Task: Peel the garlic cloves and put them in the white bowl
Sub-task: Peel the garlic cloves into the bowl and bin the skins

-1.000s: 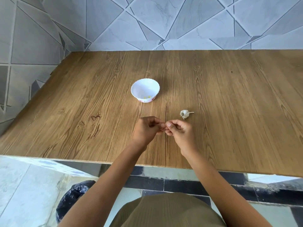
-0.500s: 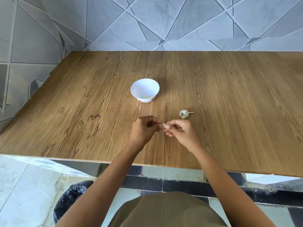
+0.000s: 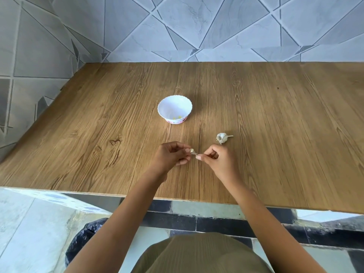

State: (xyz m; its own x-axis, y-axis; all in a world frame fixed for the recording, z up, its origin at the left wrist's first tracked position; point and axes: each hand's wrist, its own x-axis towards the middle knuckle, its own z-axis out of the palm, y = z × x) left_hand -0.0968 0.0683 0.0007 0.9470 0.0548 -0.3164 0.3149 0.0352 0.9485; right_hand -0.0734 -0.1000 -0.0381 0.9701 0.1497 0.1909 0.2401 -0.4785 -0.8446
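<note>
Wood-grain counter [image 3: 275,134] under a grey tiled wall. Nearer the person than the white bowl [image 3: 162,113], the hands have drawn slightly apart. The left hand [image 3: 173,157] pinches the garlic clove [image 3: 192,150] in its grip. The right hand [image 3: 219,161] has its grip on a strip of skin [image 3: 195,154], apparently tearing it away. Peeling looks underway, and the clove is not yet bowled.

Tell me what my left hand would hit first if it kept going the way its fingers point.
Probably the right hand. The left hand, pinching a garlic clove, points rightward at it, with only the peel that the right hand pinches between them. The garlic bulb lies farther back, off that line.
</note>
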